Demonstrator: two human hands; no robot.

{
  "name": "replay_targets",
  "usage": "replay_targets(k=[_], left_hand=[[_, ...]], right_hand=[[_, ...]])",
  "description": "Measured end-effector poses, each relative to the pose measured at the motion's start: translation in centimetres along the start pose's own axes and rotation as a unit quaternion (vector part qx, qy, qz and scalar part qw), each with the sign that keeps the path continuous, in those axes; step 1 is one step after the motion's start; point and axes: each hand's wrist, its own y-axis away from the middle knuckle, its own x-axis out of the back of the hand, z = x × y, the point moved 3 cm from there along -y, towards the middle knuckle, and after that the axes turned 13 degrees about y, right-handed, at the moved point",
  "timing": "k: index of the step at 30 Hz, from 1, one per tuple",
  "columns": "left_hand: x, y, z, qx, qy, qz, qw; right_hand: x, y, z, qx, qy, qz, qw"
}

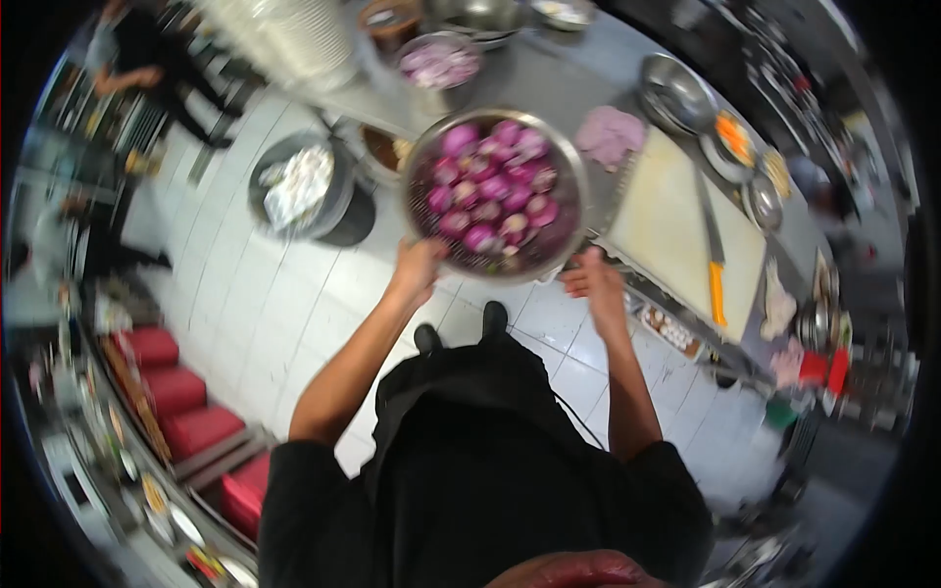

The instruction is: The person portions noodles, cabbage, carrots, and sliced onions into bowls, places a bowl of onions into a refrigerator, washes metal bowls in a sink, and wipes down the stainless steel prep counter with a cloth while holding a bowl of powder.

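A metal colander (576,201) full of peeled red onions (495,186) is in front of me, by the edge of the steel counter. My left hand (420,267) is closed on its near left rim. Close to the near right rim, my right hand (592,281) has its fingers stretched out and apart; whether they touch the colander is hard to tell. Right of the colander lies a white cutting board (652,216), with a yellow-handled knife (717,260) on it. A pink cloth (611,137) rests on the counter behind the board.
A lined bin (338,211) with white waste stands on the floor at left. Behind the colander is a bowl of cut onion (439,65). Metal bowls (678,93) and a bowl of orange pieces (733,137) sit at right. Another person (162,64) stands far left, near red seats (201,431).
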Motion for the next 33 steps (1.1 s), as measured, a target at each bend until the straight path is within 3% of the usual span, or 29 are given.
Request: replay_targets(k=[3,8,13,18,20,23,24,28,33], left_hand=[[0.0,5.4,4.5,0.056,-0.013,0.06,0.997],[7.6,8.1,5.1,0.084,-0.076,0.102,0.988],[11.7,9.6,6.1,0.082,-0.07,0.136,0.985],[11.0,10.3,8.6,0.037,-0.048,0.089,0.994],[9.6,9.9,9.3,0.045,-0.044,0.078,0.995],[5.7,8.3,10.0,0.062,-0.028,0.054,0.996],[5.8,6.5,9.1,0.05,-0.015,0.006,0.999],[0.2,1.9,7.8,0.074,-0.008,-0.015,0.997],[-6.1,-5.9,4.9,0.071,-0.029,0.008,0.997]], right_hand=[[-3.6,2.2,-0.9,-0.027,-0.029,-0.021,0.999],[-8.1,3.5,-0.9,-0.088,-0.018,-0.043,0.995],[-11.0,4.5,-0.4,-0.08,0.013,-0.088,0.993],[-10.3,3.6,-0.8,0.024,-0.018,0.013,0.999],[-7.9,2.3,-3.0,0.068,-0.001,0.069,0.995],[-3.8,0.2,-6.8,0.054,-0.054,0.152,0.985],[-2.4,-0.9,-8.6,0.069,-0.053,0.163,0.983],[2.6,-6.5,-14.4,0.128,-0.029,0.191,0.973],[6.0,-20.4,-20.4,0.172,0.007,0.168,0.971]])
